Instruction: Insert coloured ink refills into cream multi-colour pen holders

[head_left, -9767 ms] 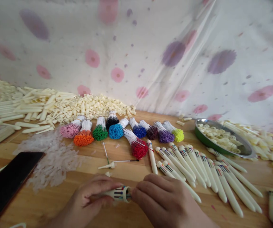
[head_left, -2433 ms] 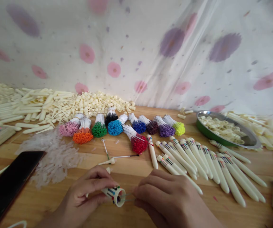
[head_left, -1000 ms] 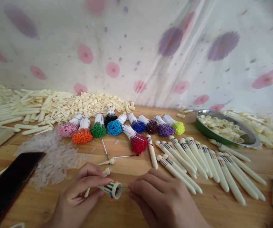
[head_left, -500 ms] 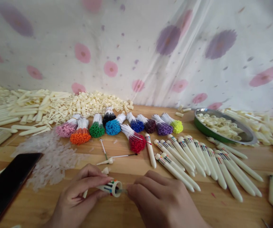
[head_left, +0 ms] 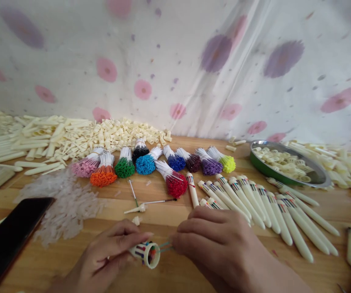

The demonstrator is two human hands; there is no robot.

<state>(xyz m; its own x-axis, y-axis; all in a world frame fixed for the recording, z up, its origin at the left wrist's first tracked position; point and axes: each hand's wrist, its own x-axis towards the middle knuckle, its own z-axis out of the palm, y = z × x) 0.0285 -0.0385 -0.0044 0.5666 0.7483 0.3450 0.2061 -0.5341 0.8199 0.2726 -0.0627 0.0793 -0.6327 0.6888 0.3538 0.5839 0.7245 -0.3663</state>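
At the near edge of the wooden table [head_left: 169, 217], seen from the head camera, the left hand [head_left: 108, 254] is closed round a short cream plastic pen barrel with coloured stripes [head_left: 141, 251]. Its open mouth faces the right hand [head_left: 221, 244], which pinches thin coloured refill rods [head_left: 165, 245] entering that mouth. The barrel looks light, stiff and smooth, best gripped round its middle; the rods seem bendy, better pinched close to the mouth. A row of finished cream pens [head_left: 255, 201] lies just beyond.
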